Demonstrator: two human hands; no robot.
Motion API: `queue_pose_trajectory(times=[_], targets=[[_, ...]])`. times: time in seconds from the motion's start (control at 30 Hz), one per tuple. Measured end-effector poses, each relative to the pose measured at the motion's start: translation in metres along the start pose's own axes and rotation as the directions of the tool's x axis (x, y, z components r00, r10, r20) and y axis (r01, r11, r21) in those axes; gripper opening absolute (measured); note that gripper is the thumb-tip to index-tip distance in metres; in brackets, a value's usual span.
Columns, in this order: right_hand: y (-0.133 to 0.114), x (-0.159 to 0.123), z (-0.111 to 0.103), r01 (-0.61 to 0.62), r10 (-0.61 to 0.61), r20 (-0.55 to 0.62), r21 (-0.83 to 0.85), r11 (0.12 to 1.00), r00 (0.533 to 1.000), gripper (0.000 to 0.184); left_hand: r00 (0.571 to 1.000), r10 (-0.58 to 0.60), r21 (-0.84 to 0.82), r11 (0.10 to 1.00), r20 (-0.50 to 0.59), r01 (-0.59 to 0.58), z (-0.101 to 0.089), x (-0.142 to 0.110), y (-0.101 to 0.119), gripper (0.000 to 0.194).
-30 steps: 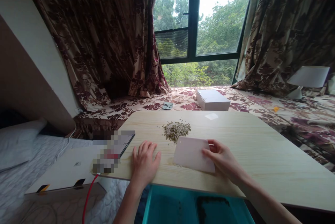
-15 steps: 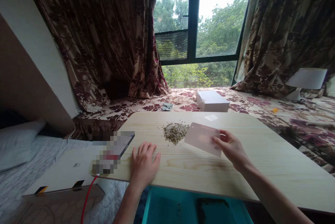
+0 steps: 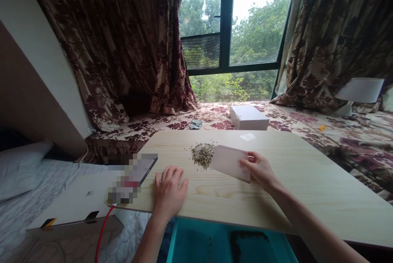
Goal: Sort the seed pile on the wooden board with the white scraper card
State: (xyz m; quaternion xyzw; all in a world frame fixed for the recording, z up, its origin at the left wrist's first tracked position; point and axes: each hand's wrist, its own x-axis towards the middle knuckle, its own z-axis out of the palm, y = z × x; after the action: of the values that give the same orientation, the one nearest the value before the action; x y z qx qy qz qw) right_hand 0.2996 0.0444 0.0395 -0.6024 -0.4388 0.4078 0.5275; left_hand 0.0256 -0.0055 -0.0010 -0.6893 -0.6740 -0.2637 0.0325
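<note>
My right hand (image 3: 259,168) pinches the right edge of a thin, pale translucent plastic sheet (image 3: 230,162), which is held slanted over the wooden tabletop. The sheet's left edge is at the right side of a pile of small greenish-brown grains (image 3: 203,155), mixed with whitish bits. I cannot tell whether the sheet touches the grains. A few loose grains lie scattered around the pile. My left hand (image 3: 170,187) rests flat on the table (image 3: 215,203) with its fingers spread, in front and to the left of the pile, holding nothing.
A phone-like device (image 3: 149,171), partly pixelated, lies at the table's left edge with a red cable (image 3: 100,236). A small white piece (image 3: 247,137) sits near the back edge. Below the front edge is a teal tray (image 3: 199,242). Behind stands a white box (image 3: 250,117).
My right hand has moved left with the plastic sheet, bringing its left edge over to the pile's right side and lower. My left hand has stayed put.
</note>
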Motion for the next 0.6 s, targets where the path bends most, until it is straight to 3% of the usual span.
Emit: queue_pose_trajectory(times=[0.27,0.5,0.6], targets=[[0.000,-0.033,0.003,-0.013,0.009,0.191,0.020,1.000,0.982,0.025,1.000,-0.008,-0.001,1.000,0.011,0.008,0.000,0.000,0.000,0.025],[0.004,-0.080,0.008,-0.033,0.002,0.459,0.060,0.998,0.888,0.026,1.000,-0.007,-0.003,1.000,0.019,0.007,-0.003,0.000,0.002,0.024],[-0.004,-0.077,0.004,0.004,-0.041,0.421,0.088,0.996,0.906,0.031,1.000,-0.005,0.001,1.000,0.014,0.005,-0.003,0.000,0.002,0.025]])
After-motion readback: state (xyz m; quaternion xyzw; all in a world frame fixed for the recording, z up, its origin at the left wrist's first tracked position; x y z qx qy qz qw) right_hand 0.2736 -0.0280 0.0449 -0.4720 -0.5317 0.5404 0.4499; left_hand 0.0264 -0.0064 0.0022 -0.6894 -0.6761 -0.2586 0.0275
